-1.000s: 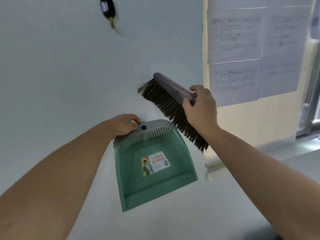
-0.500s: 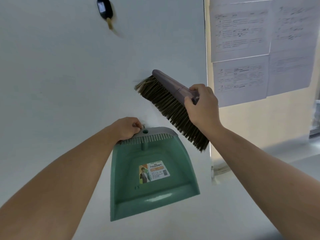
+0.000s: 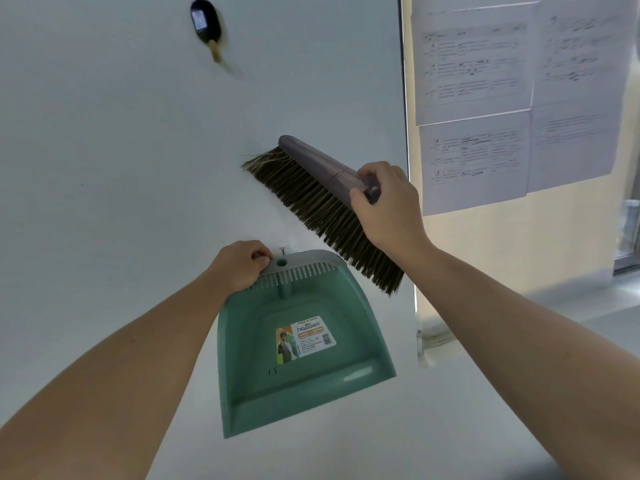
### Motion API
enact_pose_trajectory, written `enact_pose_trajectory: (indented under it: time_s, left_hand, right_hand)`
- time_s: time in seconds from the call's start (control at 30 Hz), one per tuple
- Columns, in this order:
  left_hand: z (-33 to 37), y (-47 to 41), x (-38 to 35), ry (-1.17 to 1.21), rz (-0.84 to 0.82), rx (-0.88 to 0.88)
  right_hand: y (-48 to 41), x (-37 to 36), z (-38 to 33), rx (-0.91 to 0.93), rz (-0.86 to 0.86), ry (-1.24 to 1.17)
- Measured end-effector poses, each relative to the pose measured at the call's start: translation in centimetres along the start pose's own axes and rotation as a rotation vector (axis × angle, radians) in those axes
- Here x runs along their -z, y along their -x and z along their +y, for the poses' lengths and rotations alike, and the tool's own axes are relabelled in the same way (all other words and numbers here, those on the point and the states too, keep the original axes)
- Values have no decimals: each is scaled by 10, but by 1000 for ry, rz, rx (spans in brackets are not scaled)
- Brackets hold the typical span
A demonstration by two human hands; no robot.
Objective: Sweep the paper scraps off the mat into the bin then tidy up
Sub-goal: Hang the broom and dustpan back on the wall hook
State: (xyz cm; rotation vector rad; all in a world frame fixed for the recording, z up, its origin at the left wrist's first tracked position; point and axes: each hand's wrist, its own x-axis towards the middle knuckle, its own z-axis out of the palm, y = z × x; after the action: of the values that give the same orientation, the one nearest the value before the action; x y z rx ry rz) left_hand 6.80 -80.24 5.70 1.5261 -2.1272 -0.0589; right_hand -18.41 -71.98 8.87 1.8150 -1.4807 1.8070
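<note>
A green dustpan [image 3: 294, 362] with a grey toothed top edge and a product label hangs flat against the white wall. My left hand [image 3: 242, 263] grips its grey top edge at the left, beside the hanging hole. A small metal hook [image 3: 283, 251] pokes out of the wall just above that hole. My right hand [image 3: 388, 206] holds the grey back of a hand brush [image 3: 322, 202], tilted, with dark bristles pointing down-left above the dustpan. No mat, bin or paper scraps are in view.
A black oval object with a tan handle [image 3: 206, 26] hangs high on the wall. Printed paper sheets [image 3: 485, 105] are stuck on the surface to the right, past the wall's vertical edge [image 3: 405, 133]. A window frame [image 3: 628, 237] shows at far right.
The dustpan has swung from a tilt to nearly upright against the wall, its hole now just under the hook. The brush has stayed above it in my right hand.
</note>
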Motion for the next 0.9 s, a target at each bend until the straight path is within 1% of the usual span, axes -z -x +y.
enact_pose_trajectory:
  time_s: [0.43, 0.57, 0.73, 0.83, 0.87, 0.9]
  left_hand:
    - [-1, 4, 1, -9, 10, 19]
    - [-2, 9, 4, -19, 35, 29]
    - [-1, 16, 6, -16, 14, 59]
    - [-1, 17, 17, 52, 109, 129]
    - [-1, 17, 25, 106, 152, 168]
    - [-3, 16, 35, 207, 202, 214]
  right_hand:
    - [-1, -5, -9, 2, -3, -43]
    - [-1, -5, -14, 67, -12, -50]
    - [-8, -8, -21, 101, -29, -92]
    - [-15, -7, -22, 155, -104, -111]
    - [-18, -7, -23, 164, -126, -119]
    - [-21, -7, -24, 164, -145, -129]
